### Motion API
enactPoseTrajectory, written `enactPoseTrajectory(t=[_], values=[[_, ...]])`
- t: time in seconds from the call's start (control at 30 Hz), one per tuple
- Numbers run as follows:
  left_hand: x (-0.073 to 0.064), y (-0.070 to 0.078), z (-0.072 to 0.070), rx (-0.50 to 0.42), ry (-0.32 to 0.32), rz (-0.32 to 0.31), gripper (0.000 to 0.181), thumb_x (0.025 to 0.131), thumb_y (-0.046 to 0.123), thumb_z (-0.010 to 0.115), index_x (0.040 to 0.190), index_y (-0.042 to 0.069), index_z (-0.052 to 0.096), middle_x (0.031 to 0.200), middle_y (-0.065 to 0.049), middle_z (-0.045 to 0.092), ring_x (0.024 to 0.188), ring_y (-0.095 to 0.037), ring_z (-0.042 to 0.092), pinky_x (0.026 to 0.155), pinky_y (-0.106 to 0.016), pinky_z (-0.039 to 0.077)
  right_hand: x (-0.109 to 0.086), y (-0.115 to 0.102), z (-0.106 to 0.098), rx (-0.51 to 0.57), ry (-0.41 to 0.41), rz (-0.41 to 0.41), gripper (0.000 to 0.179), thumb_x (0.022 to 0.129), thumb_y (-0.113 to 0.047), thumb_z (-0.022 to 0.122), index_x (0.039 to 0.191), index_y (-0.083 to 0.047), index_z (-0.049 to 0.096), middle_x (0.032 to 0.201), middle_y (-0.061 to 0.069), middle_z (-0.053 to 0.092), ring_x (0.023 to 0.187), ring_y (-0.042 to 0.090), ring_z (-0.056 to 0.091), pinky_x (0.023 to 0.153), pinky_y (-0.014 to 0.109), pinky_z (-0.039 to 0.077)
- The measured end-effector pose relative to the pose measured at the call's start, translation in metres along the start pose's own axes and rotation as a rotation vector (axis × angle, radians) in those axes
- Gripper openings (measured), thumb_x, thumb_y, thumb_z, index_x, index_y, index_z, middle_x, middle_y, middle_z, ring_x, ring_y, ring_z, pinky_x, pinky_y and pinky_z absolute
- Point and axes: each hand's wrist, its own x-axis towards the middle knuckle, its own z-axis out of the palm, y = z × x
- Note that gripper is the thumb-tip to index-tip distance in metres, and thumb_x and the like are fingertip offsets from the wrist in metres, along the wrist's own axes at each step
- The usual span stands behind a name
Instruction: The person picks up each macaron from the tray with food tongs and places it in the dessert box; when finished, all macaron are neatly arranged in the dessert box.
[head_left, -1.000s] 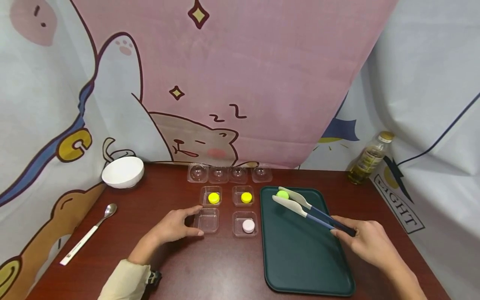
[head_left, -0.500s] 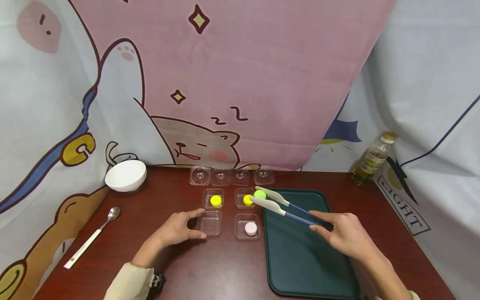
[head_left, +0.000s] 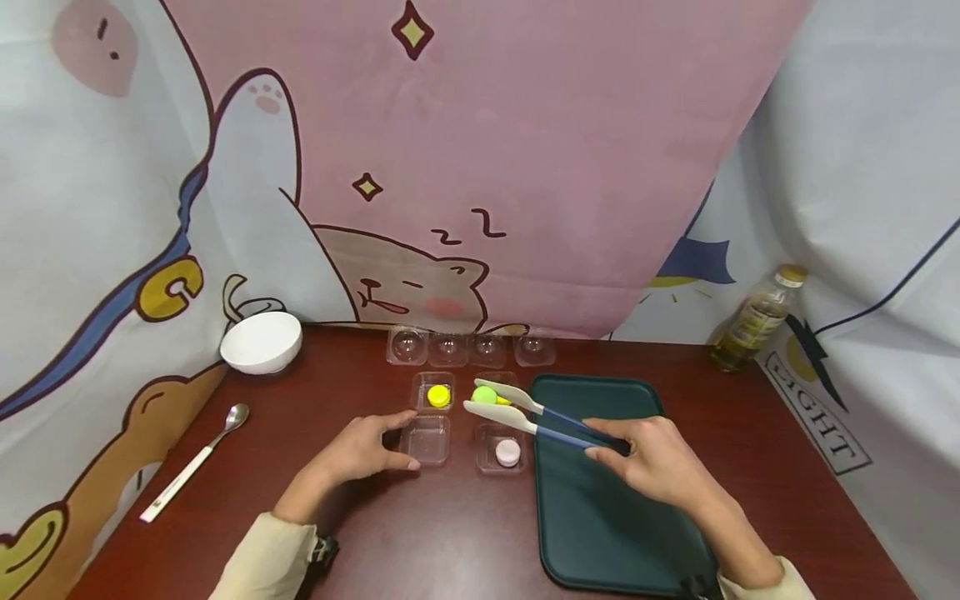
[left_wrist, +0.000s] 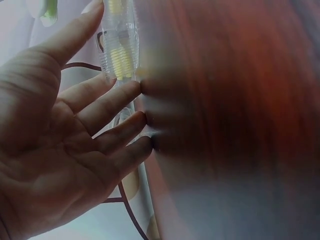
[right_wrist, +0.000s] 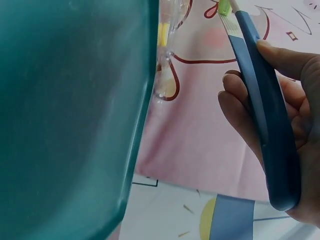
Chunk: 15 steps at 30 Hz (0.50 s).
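Note:
My right hand [head_left: 660, 454] grips blue-handled tongs [head_left: 562, 433] with pale tips, thumb on one side and fingers on the other. Between those tips is a light green, macaron-like round piece [head_left: 484, 395], held over the back right clear box, whose yellow piece is mostly covered. My left hand [head_left: 360, 450] has its thumb and index finger extended at the left corners of a clear box [head_left: 426, 442] with nothing in it; the palm and spread fingers show in the left wrist view. A yellow round piece [head_left: 438, 396] lies in the box behind, and a pale pink one [head_left: 507, 452] in the front right box.
A dark green tray [head_left: 600, 533] lies under the right hand. Several clear domed lids [head_left: 447, 348] line the back. A white bowl [head_left: 262, 343] and a spoon [head_left: 191, 471] are at left, an oil bottle [head_left: 757, 321] at the back right. Printed cloth surrounds the table.
The tongs and green piece have moved left from above the tray's back to above the back right box. The left hand stays at its box; the whole view shifts slightly.

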Motion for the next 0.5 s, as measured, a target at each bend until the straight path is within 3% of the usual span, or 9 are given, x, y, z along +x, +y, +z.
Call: enactPoseTrajectory(t=[0.5], values=[[0.003,0.001,0.001,-0.002,-0.005,-0.014,0.082,0.074,0.041,0.09,0.145,0.016,0.058,0.139,-0.011,0.065,0.128,-0.027,0.061,0.105,-0.048,0.052,0.013,-0.013,0.006,-0.039,-0.053,-0.051,0.036,0.086,-0.026,0.081,0.121,-0.018,0.076,0.054,-0.019,0.043,0.041,-0.013,0.023,0.041,0.016,0.03]])
